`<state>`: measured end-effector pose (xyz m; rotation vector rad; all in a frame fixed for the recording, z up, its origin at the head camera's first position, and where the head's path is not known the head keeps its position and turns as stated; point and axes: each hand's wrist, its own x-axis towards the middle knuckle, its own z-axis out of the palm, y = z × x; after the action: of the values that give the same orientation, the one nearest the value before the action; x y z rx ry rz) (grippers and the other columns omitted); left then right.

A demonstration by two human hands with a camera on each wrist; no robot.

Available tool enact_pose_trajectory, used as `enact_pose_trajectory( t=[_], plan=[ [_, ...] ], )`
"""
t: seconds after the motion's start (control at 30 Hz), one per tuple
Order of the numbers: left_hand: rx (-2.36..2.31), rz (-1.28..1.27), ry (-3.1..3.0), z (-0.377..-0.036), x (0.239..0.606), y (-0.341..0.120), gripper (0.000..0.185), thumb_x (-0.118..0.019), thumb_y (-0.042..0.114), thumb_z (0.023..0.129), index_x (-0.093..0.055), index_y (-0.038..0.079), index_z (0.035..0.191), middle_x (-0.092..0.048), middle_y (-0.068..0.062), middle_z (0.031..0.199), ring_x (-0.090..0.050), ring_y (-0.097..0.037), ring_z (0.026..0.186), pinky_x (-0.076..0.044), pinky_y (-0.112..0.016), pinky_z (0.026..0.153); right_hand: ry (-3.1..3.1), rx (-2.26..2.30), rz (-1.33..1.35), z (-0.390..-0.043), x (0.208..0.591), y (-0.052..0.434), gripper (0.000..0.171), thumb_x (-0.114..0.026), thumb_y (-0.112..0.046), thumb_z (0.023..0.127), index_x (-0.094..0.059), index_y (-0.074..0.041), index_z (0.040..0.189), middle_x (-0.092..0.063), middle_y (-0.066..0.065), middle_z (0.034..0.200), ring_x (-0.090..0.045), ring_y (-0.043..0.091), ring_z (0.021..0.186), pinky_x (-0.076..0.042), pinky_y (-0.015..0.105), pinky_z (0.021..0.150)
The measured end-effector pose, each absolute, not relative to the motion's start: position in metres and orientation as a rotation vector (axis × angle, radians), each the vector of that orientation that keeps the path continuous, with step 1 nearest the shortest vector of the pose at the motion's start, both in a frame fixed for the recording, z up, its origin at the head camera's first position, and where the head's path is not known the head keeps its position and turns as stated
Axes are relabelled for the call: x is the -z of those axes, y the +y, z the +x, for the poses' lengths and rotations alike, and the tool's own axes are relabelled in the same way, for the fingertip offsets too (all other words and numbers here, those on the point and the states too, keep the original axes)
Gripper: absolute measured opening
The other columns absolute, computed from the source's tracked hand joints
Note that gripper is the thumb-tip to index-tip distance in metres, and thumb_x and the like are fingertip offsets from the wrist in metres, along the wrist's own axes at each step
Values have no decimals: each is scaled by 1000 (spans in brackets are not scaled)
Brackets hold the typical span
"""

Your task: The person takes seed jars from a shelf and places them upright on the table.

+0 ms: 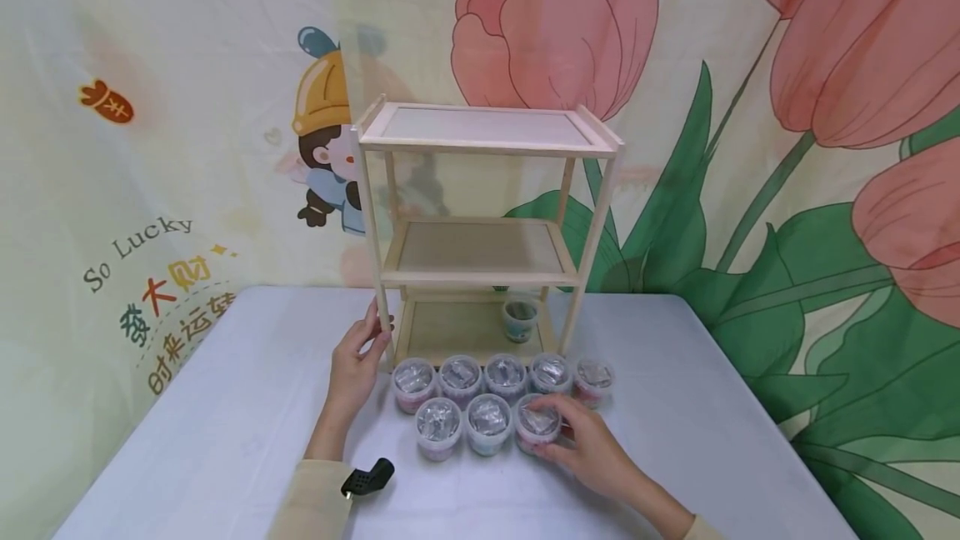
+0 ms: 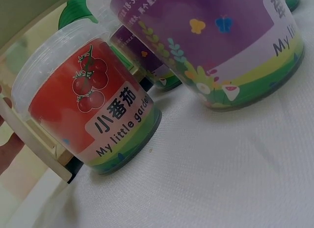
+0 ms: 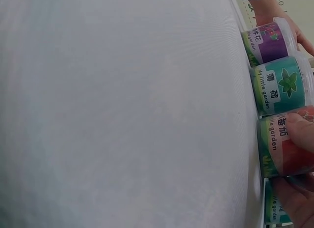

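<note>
My left hand (image 1: 356,365) holds the front left post of a small three-tier wooden shelf (image 1: 483,280); in the left wrist view its fingers (image 2: 9,152) show at the left edge, by the post. With my right hand (image 1: 592,450) I grip a lidded plastic cup (image 1: 534,442) at the right end of the front row. The right wrist view shows its red tomato label, with my thumb (image 3: 301,131) across the side. Beside it stand a teal mint cup (image 3: 279,86) and a purple cup (image 3: 271,42), all upright on the table.
Several more lidded cups (image 1: 461,375) form a row right before the shelf, including a red tomato cup (image 2: 93,98) at its left end. One cup (image 1: 519,320) stands on the bottom tier at right. The white-covered table (image 1: 675,407) backs onto a printed cloth (image 1: 750,190).
</note>
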<state>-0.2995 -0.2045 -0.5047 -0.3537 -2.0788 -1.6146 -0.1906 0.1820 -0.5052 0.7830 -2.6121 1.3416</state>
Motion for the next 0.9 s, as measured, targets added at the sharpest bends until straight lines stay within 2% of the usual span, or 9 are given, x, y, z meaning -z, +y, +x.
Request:
enact_pose_trajectory(
  t=[0.23,0.37,0.47,0.63,0.77,0.9],
  plan=[
    [1583,-330,-2089,-301,506,-202,61,-66,3,104,-48,19,161,-71,-18,126,-60,4,108,-52,-9,90,-2619,-1353,798,-192,506,184,57,-89,-8,86,-63,-22,135,-65,-2,137,-62,29,129,-60,31,99],
    [1574,-319,-2096,-295,499,-197,61,-64,-1,104,-47,14,160,-70,-22,126,-61,-1,110,-51,-8,91,-2644,-1381,847,-192,502,188,57,-87,-9,88,-62,-22,137,-64,-1,139,-62,28,129,-60,31,98],
    [1577,-327,-2097,-295,499,-198,61,-65,1,104,-47,16,161,-70,-21,126,-62,-2,110,-52,-9,91,-2698,-1372,948,-192,493,193,58,-83,-3,92,-59,-16,142,-62,3,142,-61,26,131,-61,34,99],
    [1579,-349,-2090,-298,503,-203,62,-67,6,104,-48,24,161,-72,-14,125,-61,3,111,-54,-11,91,-2782,-1199,1183,-193,469,205,61,-72,7,96,-53,-10,152,-59,11,147,-59,27,132,-61,43,100],
    [1577,-361,-2087,-297,502,-203,63,-68,6,104,-48,25,161,-72,-15,125,-61,4,111,-54,-11,91,-2899,-1096,1157,-195,447,213,60,-69,2,99,-52,-15,154,-59,10,146,-62,29,124,-61,46,97],
    [1573,-366,-2085,-297,502,-204,63,-67,6,104,-48,25,161,-72,-16,125,-61,5,111,-54,-11,91,-2924,-1036,1069,-202,424,212,51,-72,-3,99,-58,-10,148,-63,13,140,-67,34,115,-62,48,94]
  ],
)
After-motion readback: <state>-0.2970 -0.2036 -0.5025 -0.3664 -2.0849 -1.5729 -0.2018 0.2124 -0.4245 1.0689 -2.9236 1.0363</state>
